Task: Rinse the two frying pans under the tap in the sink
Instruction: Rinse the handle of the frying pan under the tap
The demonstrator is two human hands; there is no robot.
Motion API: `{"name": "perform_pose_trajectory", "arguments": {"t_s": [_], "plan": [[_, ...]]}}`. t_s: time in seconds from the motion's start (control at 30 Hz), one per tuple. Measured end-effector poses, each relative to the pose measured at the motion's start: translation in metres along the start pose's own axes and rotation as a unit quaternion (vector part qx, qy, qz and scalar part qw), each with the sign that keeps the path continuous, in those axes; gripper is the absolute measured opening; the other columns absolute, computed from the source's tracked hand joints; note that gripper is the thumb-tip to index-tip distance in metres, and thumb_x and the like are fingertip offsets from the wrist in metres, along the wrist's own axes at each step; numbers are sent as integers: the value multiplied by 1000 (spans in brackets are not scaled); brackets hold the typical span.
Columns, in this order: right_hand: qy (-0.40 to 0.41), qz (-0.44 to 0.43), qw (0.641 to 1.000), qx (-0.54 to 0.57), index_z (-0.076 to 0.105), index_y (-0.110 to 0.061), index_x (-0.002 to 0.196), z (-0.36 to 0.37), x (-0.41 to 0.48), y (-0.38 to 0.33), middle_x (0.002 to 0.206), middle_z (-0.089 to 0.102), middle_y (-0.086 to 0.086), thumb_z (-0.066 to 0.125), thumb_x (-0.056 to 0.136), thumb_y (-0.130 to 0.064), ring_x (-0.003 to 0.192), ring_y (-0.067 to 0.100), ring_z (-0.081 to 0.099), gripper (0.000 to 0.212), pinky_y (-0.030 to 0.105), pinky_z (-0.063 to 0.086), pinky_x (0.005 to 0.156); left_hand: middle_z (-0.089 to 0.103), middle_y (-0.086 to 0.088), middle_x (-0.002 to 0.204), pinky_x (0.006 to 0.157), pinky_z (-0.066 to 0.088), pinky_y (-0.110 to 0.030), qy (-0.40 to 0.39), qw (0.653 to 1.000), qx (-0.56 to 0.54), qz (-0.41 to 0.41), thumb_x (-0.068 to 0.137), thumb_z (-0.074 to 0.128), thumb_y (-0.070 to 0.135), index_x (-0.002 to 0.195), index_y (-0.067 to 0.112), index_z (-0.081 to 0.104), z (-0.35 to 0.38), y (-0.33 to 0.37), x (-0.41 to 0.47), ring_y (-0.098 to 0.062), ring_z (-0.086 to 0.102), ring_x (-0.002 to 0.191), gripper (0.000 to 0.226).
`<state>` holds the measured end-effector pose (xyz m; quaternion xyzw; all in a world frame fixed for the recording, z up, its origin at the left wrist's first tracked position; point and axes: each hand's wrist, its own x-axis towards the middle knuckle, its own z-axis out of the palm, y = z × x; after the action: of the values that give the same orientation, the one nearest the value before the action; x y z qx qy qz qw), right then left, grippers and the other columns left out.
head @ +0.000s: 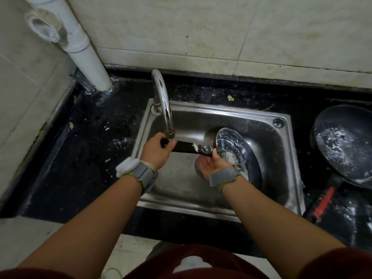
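1. From the head view, the steel sink (277, 158) sat in a black countertop (90, 150) speckled with white splashes, below a tiled wall (201, 33).
2. The first frying pan (231, 150) was inside the basin, tipped up on its edge. Its dark inner face, smeared with white residue, was turned to the left.
3. Its black handle (187, 147) ran leftward, passing right under the mouth of the curved chrome tap (163, 105). I could not tell whether water was running.
4. The left hand (159, 150) was wrapped tight around the far end of that handle, just beneath the spout.
5. The right hand (213, 164) lay palm up under the spot where handle meets pan, propping it from below. Its fingertips went out of sight beneath the pan.
6. The two hands were apart, one at each end of the handle. Both wrists wore grey straps, and thin bangles (149, 167) ringed the left one.
7. The second frying pan (342, 146) rested on the countertop just right of the sink, also streaked white, its red-and-black handle (324, 204) pointing towards the person.
8. A white pipe (84, 43) ran down the corner to the counter, left of the tap.
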<state>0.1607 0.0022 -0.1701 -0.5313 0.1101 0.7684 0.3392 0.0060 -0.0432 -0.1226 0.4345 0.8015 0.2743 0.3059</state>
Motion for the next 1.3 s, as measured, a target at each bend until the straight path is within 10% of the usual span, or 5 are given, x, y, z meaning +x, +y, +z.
{"name": "perform_pose_trajectory", "arguments": {"t_s": [0.13,0.37,0.6,1.0,1.3], "plan": [[5,34,999,-31,55,-7,79,10,-4,10,80,60,-1,55,94,-36,79,13,58,32,26,49,75,53,-7,70,64,30,-25,92,996,-4,9,98,41,26,84,2,57,-10,-6,2,-22,49,73,32],[8,28,995,-96,52,-12,76,13,-12,16,80,57,-4,55,94,-39,71,11,53,32,25,46,80,57,-8,79,70,45,-33,0,999,-24,-27,79,68,37,84,6,57,-19,-10,5,-22,54,74,33],[-28,37,986,-159,55,-16,81,34,-8,38,110,56,-5,60,91,-39,81,12,54,25,27,47,75,53,-5,74,63,34,-25,86,996,-34,1,90,56,30,84,9,54,-47,-16,3,-18,50,72,22],[42,-62,950,-302,52,-21,74,61,16,58,73,54,-3,63,88,-43,63,9,50,28,27,39,55,52,-8,71,53,33,-25,102,994,-36,15,91,55,30,88,3,56,-52,-32,-4,-18,48,66,28],[2,-50,927,-372,56,-21,92,60,12,59,89,55,-7,72,80,-43,75,5,53,30,30,42,58,49,-2,66,52,32,-19,99,994,-35,15,91,55,31,91,4,56,-52,-33,-6,-10,44,58,27]]}}
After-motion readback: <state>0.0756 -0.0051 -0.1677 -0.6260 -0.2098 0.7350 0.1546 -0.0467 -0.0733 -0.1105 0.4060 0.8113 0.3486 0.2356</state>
